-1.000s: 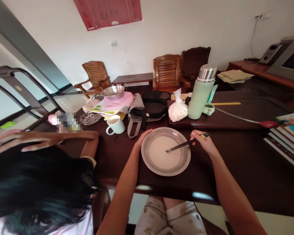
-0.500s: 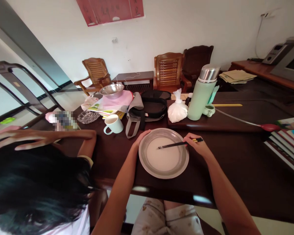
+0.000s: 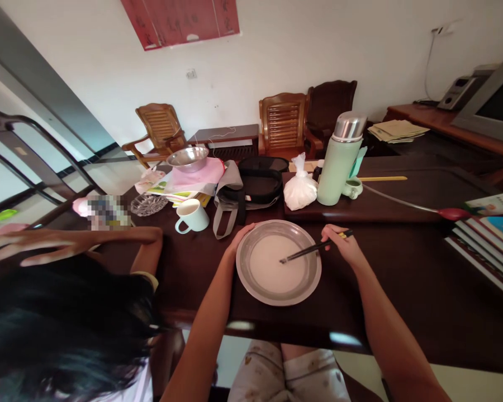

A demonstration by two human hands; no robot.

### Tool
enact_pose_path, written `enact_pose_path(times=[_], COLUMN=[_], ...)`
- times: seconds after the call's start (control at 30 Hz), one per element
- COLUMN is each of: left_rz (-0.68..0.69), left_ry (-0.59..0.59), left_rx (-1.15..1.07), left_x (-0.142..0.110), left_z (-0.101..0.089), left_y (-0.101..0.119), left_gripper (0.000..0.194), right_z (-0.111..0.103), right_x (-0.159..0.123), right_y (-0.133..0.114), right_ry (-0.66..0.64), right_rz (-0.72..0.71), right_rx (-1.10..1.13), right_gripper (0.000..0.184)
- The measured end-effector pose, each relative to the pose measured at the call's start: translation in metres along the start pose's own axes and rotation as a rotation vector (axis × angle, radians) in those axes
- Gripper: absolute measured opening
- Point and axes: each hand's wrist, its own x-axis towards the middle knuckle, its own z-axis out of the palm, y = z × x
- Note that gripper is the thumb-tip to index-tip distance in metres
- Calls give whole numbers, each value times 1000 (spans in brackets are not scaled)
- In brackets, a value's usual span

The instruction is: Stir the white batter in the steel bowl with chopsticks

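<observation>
A round metal basin (image 3: 243, 273) with whitish liquid (image 3: 272, 271) in it stands on the dark table in front of me. My left hand (image 3: 240, 239) grips its upper left rim, the fingers partly hidden behind the edge. To the right of the basin, my right hand (image 3: 339, 241) is closed around dark chopsticks (image 3: 304, 252). They slant down to the left, and their wet, whitish tips are over or in the liquid; I cannot tell which. Beyond the basin sits a tied plastic bag of white powder (image 3: 300, 191).
A white mug (image 3: 193, 216), a black and grey bag (image 3: 255, 187) and a pale green thermos (image 3: 340, 162) stand behind the basin. Another person's head (image 3: 67, 329) and arm are close on my left. Stacked books (image 3: 490, 245) lie at the right.
My right hand has moved slightly right and lifted away from the basin's rim, drawing the chopstick tips right and a little down in the picture. My left hand stays on the rim.
</observation>
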Motion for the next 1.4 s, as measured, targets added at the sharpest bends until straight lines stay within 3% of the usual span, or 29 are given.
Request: enact_pose_path(times=[0.13, 0.33, 0.5, 0.67, 0.83, 1.0, 1.17, 1.33, 1.4], left_rz=[5, 10, 6, 23, 55, 79, 64, 68, 57], left_ry=[-8, -61, -85, -86, -73, -62, -57, -49, -60], left_rx=[-15, -32, -35, -14, -1, 15, 14, 19, 7], left_x=[-1, -1, -2, -3, 1, 2, 3, 5, 5], left_z=[4, 10, 13, 13, 5, 1, 0, -2, -3], left_y=[3, 7, 7, 5, 1, -1, -2, -3, -3], left_gripper=[33, 38, 42, 42, 40, 37, 38, 40, 42], right_z=[5, -4, 0, -5, 1, -1, 2, 0, 0], right_x=[2, 3, 3, 2, 1, 1, 1, 0, -1], right_y=[-2, 0, -1, 0, -2, -1, -3, -2, -1], right_ry=[-171, 49, -140, 35, -143, 23, -146, 3, -19], right_rz=[-19, -9, -49, -10, -29, -13, -4, 6, 18], right_rx=[-64, -10, -81, -36, -95, -61, -71, -60, -23], right_gripper=[27, 35, 25, 33, 26, 31, 27, 29, 33])
